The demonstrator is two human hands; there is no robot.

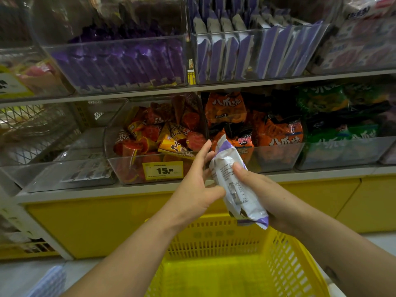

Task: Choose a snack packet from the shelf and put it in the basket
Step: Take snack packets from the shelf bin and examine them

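A white and purple snack packet (pixel 234 185) is held upright above the far rim of the yellow basket (pixel 225 271). My right hand (pixel 265 196) grips it from the right, thumb across its printed back. My left hand (pixel 197 183) is beside it on the left with fingers straight, the fingertips touching the packet's upper edge. The basket stands below my forearms and its visible floor shows nothing inside. The packet hides part of my right palm.
Clear bins line the shelves: purple packets (pixel 128 61) and purple-white packets (pixel 246 52) above, red-orange cone snacks (pixel 158 133), orange bags (pixel 267 125) and green bags (pixel 342 116) below. A yellow price tag (pixel 163 170) reads 15. A yellow shelf base (pixel 96 224) stands behind the basket.
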